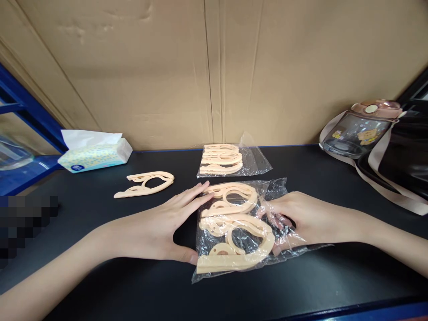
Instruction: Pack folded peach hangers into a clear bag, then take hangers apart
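Several cream plastic folding hangers (pixel 247 261) lie folded inside a clear plastic bag (pixel 281 189) on the black tabletop. My left hand (pixel 170 223) is open, its thumb and fingers spread along the bag's left edge and touching it. From the right, my right hand (pixel 294 223) reaches in at the bag's loose end; its fingers show through the film, apart from the thumb, against the rounded ends of the hangers. Past my left hand lies a loose folding hanger (pixel 157 185). Farther back is a second clear bag (pixel 254 162) with several similar hangers in it.
A tissue pack (pixel 95 154) stands at the back left by a blue frame (pixel 20 107). At the back right are a clear water bottle (pixel 359 129) with a strap and a black bag (pixel 408 156). A cardboard sheet (pixel 150 80) rises behind the table.
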The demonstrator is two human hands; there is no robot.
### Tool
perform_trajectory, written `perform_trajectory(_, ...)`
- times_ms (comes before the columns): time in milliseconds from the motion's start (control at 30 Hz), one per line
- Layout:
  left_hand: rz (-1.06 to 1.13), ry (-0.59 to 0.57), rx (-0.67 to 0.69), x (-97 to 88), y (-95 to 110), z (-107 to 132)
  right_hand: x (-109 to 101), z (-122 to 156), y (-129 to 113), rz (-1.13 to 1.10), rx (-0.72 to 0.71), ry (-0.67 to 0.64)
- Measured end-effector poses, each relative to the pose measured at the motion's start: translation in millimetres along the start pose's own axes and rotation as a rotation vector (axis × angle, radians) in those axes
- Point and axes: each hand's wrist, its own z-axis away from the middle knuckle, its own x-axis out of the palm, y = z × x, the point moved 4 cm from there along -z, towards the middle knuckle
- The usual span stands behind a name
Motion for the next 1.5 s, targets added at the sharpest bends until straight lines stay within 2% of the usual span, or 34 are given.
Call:
perform_trajectory(200,-0.011,0.045,0.020,-1.9,-1,0,-1,0,1,0.000,-0.012,-0.003)
perform_trajectory(500,-0.063,0.212,0.067,-4.9,-3,-4,-2,1,-1,-0.006,0.030,-0.032)
perform_trajectory(667,-0.056,0.192,0.071,-4.3,-4,-4,-2,2,-1,-0.016,0.011,-0.036)
perform_trajectory(1133,-0.073,0.242,0.089,-5.6,-4,-6,-4,2,-1,-0.061,-0.025,-0.053)
perform_trajectory(1300,-0.152,0.322,0.089,-5.9,-5,-9,-14,8,5,-0.091,0.114,-0.114)
perform_trajectory(1400,-0.187,0.349,0.069,-6.2,-6,-11,-20,12,16,-0.086,0.202,-0.066)
perform_trajectory(1500,-0.191,0.368,0.046,-6.7,-7,-13,-20,14,27,-0.086,0.233,-0.010)
